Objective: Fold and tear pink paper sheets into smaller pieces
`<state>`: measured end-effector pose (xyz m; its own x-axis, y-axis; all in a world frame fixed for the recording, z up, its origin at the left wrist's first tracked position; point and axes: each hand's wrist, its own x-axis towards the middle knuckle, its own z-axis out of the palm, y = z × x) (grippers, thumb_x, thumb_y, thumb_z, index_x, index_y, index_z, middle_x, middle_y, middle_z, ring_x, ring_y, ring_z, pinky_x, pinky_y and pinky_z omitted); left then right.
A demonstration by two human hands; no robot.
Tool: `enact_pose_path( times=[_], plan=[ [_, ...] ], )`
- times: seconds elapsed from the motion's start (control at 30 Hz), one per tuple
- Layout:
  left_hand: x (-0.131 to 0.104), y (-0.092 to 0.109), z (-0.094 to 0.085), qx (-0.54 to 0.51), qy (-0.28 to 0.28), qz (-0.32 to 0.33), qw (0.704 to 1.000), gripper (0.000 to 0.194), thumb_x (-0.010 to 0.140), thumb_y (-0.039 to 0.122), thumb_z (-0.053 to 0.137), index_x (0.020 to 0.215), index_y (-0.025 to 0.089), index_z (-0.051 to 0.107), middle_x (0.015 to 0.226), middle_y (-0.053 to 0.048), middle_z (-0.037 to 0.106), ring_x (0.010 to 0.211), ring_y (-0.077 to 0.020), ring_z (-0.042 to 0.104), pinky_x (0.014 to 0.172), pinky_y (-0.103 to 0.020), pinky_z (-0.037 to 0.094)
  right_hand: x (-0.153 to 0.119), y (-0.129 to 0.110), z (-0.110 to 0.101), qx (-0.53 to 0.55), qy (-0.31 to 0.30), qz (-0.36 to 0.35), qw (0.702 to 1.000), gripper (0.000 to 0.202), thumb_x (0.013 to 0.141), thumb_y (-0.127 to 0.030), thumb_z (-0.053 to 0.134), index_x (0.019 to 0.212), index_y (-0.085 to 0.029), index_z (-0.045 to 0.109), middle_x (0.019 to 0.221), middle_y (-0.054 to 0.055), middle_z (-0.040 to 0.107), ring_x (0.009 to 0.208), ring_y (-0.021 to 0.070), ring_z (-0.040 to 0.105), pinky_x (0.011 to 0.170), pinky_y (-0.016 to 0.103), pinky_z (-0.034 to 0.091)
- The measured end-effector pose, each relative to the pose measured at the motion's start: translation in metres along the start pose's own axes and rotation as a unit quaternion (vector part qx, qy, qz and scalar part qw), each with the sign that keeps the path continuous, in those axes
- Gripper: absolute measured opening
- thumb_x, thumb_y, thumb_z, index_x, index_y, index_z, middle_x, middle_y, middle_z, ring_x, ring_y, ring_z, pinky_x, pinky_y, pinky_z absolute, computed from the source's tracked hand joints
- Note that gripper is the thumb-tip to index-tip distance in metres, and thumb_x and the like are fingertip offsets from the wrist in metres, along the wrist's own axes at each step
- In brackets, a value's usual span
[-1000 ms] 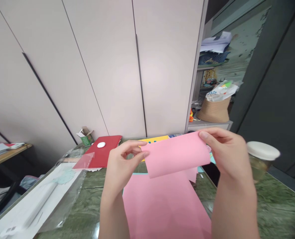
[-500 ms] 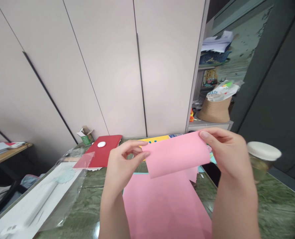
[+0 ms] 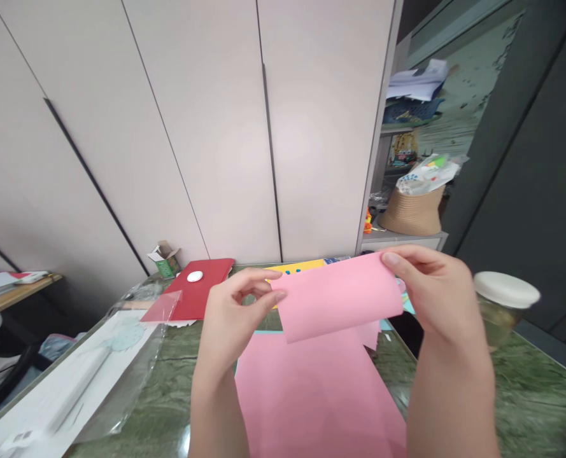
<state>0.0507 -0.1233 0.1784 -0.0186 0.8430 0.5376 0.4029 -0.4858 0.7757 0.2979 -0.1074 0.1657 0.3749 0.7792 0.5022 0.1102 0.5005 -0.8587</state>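
A pink paper piece (image 3: 340,296), curved along its lower edge, is held up between both hands. My left hand (image 3: 244,312) pinches its upper left corner between thumb and fingers. At the upper right corner, the thumb and fingers of my right hand (image 3: 430,286) are closed on the same paper. Below it, a larger pink sheet (image 3: 321,394) lies on the green marbled table (image 3: 168,388), with a thin blue-green edge showing at its far left.
To the left are a red folder (image 3: 201,305) with a white round object (image 3: 195,277), and a clear plastic sleeve (image 3: 134,381). A small green box (image 3: 167,262) stands behind. A lidded cup (image 3: 505,299) is close beside my right hand.
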Motion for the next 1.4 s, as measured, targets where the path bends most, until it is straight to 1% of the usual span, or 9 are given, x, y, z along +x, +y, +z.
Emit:
enact_pose_path(
  times=[0.17,0.33,0.57,0.8,1.13,1.3,1.4],
  plan=[
    [0.0000,0.0002,0.0003,-0.002,-0.001,-0.001,1.000,0.015,0.067,0.023,0.067,0.082,0.022,0.066,0.062,0.001,0.060,0.057,-0.0099,0.056,0.051,-0.018,0.047,0.0000,-0.0005,0.0009,0.012,-0.002,-0.009,1.000,0.009,0.065,-0.030,0.070,0.068,-0.023,0.070,0.065,0.001,0.067,0.058,0.0142,0.058,0.049,0.024,0.047],
    [-0.0002,0.0005,0.0005,-0.003,0.003,-0.004,1.000,0.016,0.066,0.022,0.067,0.082,0.022,0.066,0.062,0.002,0.060,0.057,-0.0097,0.057,0.051,-0.018,0.047,-0.0002,-0.0007,0.0006,-0.002,-0.013,-0.023,1.000,0.009,0.067,-0.031,0.068,0.068,-0.022,0.068,0.065,0.001,0.067,0.057,0.0150,0.059,0.048,0.024,0.046],
    [0.0001,0.0000,0.0003,-0.003,0.000,-0.008,1.000,0.015,0.067,0.023,0.067,0.082,0.022,0.066,0.061,0.002,0.061,0.057,-0.0098,0.057,0.052,-0.018,0.047,-0.0003,0.0002,0.0010,-0.026,-0.001,-0.013,1.000,0.009,0.067,-0.032,0.068,0.069,-0.023,0.069,0.065,0.000,0.067,0.059,0.0138,0.058,0.050,0.023,0.046],
    [0.0004,0.0002,0.0002,-0.009,0.001,-0.005,1.000,0.015,0.066,0.024,0.067,0.082,0.021,0.066,0.062,0.001,0.060,0.057,-0.0104,0.057,0.052,-0.019,0.047,0.0001,0.0002,0.0020,-0.044,0.008,-0.037,0.998,0.009,0.068,-0.032,0.067,0.069,-0.022,0.069,0.065,0.001,0.067,0.058,0.0155,0.059,0.048,0.025,0.046],
    [0.0004,0.0017,0.0011,-0.002,0.010,0.000,1.000,0.016,0.066,0.024,0.067,0.081,0.021,0.067,0.060,0.001,0.060,0.057,-0.0105,0.057,0.053,-0.020,0.047,-0.0001,0.0013,0.0022,-0.043,0.008,-0.048,0.998,0.010,0.069,-0.032,0.066,0.069,-0.022,0.069,0.065,0.001,0.067,0.057,0.0146,0.059,0.047,0.024,0.047],
    [0.0001,0.0031,0.0000,-0.006,0.007,-0.010,1.000,0.024,0.066,0.024,0.067,0.090,0.023,0.067,0.059,0.002,0.061,0.057,-0.0106,0.056,0.055,-0.021,0.048,-0.0005,0.0012,0.0024,-0.034,0.012,-0.034,0.999,0.009,0.069,-0.031,0.066,0.068,-0.023,0.068,0.064,0.000,0.067,0.056,0.0142,0.059,0.047,0.023,0.045],
    [0.0000,0.0037,-0.0002,-0.010,0.006,-0.019,1.000,0.023,0.066,0.025,0.067,0.089,0.023,0.068,0.059,0.003,0.061,0.057,-0.0106,0.057,0.056,-0.021,0.049,-0.0004,0.0014,0.0023,-0.027,0.016,-0.026,0.999,0.009,0.068,-0.032,0.067,0.068,-0.023,0.068,0.065,-0.001,0.067,0.057,0.0138,0.059,0.048,0.023,0.045]
  ],
)
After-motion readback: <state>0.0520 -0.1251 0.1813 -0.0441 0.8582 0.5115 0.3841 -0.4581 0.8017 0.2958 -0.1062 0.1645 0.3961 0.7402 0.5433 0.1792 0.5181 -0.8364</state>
